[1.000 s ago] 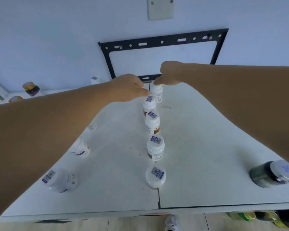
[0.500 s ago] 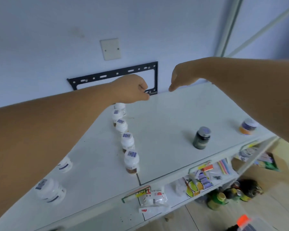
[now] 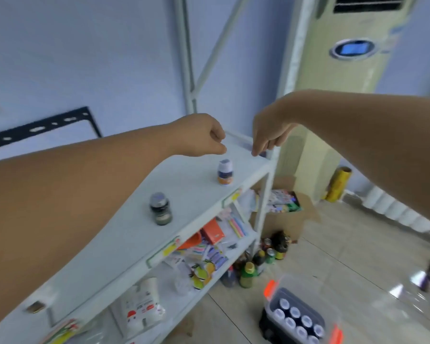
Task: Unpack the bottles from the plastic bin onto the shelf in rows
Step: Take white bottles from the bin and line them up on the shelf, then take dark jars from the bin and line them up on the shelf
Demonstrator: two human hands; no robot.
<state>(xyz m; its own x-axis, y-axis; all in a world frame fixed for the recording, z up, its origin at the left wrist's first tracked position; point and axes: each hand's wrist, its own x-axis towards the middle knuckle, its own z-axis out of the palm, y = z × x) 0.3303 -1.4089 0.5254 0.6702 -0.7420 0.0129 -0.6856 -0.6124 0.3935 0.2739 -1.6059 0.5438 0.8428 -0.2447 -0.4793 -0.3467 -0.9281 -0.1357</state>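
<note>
Currently both hands hang empty above the top shelf (image 3: 124,234): left hand (image 3: 199,136) curled into a loose fist, right hand (image 3: 267,135) with fingers drooping downward and lightly bunched, the two held apart and neither touching any bottle. On the shelf stand a dark jar (image 3: 160,209) near the front edge and, well apart toward the far end, a white bottle with an orange label (image 3: 225,173), both upright; frame blurred, labels unreadable. Plastic bin (image 3: 302,316) with orange latches sits on the floor below right, open, holding rows of light-capped bottles (image 3: 299,319)
</note>
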